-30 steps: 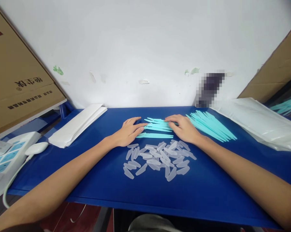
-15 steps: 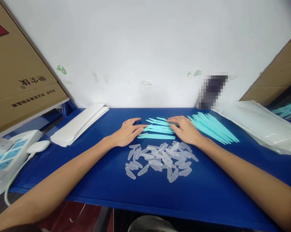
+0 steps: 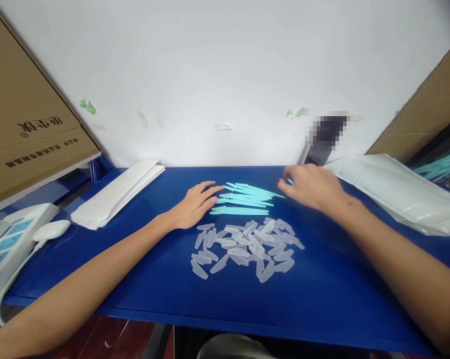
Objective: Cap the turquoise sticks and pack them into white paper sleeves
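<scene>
My left hand (image 3: 195, 204) lies on the blue table with its fingers stretched out and apart, the fingertips at the left ends of a row of slim turquoise sticks (image 3: 243, 199) that look like eyebrow razors. To their right, my right hand (image 3: 311, 187) is over a second pile of these sticks, which hand and forearm almost wholly hide. Its fingers are curled and slightly blurred; a bit of turquoise (image 3: 290, 182) shows between thumb and fingers, and whether it is gripped I cannot tell. Nearer me lie several translucent caps (image 3: 243, 244), loosely scattered.
Folded white sheets (image 3: 120, 192) lie at the left, by a power strip (image 3: 26, 229) and a white charger with cable (image 3: 51, 230). A clear plastic bag (image 3: 400, 194) covers the right side. A pixelated dark object (image 3: 324, 137) stands against the wall. Cardboard (image 3: 34, 109) rises at the left.
My right hand has left the right ends of the turquoise row and moved right over the other pile. The row's upper sticks now lie more slanted. My left hand stays in place.
</scene>
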`<state>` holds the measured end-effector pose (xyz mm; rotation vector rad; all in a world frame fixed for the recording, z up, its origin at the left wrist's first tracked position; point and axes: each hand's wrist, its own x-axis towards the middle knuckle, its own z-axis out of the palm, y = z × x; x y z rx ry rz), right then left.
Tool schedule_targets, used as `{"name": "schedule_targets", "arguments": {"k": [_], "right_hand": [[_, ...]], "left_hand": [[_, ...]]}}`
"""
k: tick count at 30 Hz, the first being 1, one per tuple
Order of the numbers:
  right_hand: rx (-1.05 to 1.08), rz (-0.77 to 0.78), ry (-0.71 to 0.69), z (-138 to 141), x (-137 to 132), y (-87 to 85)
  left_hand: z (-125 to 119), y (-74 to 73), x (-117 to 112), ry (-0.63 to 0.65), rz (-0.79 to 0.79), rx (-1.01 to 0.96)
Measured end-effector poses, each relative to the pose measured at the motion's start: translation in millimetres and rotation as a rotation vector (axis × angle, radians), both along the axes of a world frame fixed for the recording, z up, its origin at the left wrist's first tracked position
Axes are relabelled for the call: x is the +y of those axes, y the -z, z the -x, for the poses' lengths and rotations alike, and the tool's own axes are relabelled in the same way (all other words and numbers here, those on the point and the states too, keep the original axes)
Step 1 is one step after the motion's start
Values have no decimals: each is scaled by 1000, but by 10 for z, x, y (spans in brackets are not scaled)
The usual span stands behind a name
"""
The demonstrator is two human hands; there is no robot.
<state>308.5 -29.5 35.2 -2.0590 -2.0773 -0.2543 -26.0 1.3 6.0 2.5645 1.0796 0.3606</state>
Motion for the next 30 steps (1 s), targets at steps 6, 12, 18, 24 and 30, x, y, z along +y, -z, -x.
{"name": "schedule_targets", "arguments": {"k": [6, 12, 18, 24, 30], "right_hand": [[-55, 371, 86, -426, -44, -94], [-78, 408, 88, -313, -87, -71], [-19, 98, -4, -4, -18, -81], [102, 104, -163, 398, 235, 16], [162, -97, -238, 90, 207, -124]], "left_hand": [[-3, 24, 22, -8, -9, -8], [-11, 38, 27, -39, -16, -2], [-15, 27, 13, -39, -14, -12], [-9, 14, -11, -25, -48, -18], [0, 37, 10, -22, -42, -60]]}}
